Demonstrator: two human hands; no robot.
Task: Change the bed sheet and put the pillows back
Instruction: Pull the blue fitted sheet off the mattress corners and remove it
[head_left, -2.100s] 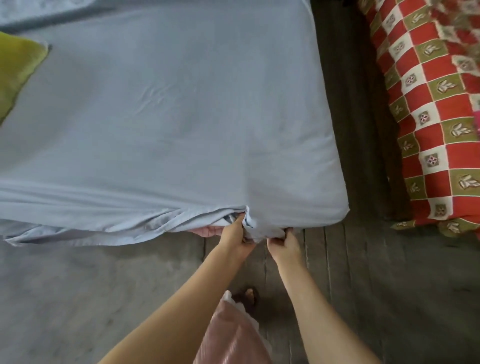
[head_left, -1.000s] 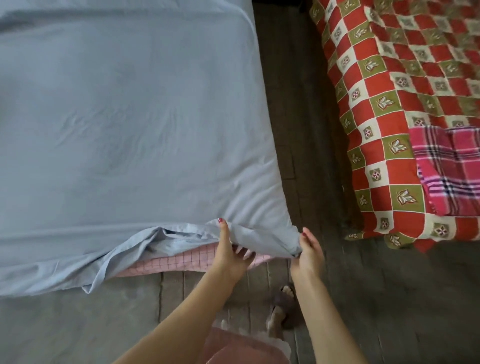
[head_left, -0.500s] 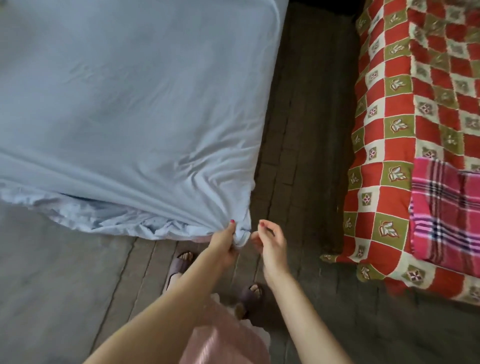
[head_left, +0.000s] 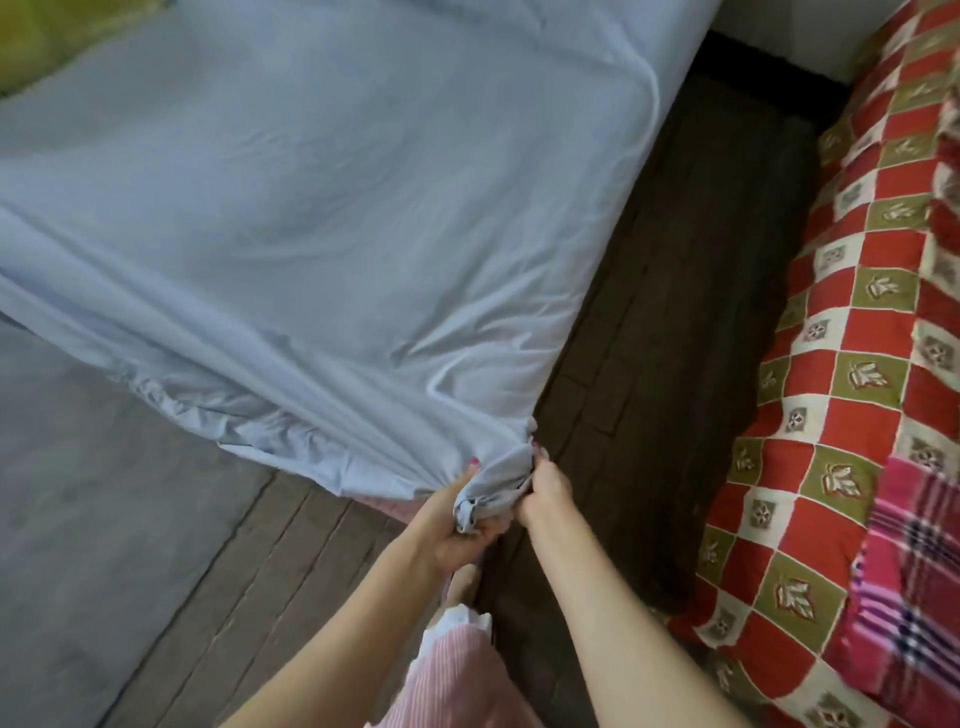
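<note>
Both hands (head_left: 498, 506) — on sheet corner (head_left: 488, 493)

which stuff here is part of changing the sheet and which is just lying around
Part of the job:
- light blue sheet, gathered at the near corner of the bed
- left hand, gripping the bunched corner
- right hand, gripping it too

Lying about:
- red and green checked blanket, on the right
- pink plaid cloth, on that blanket
- yellow-green fabric, at the top left, possibly a pillow
</note>
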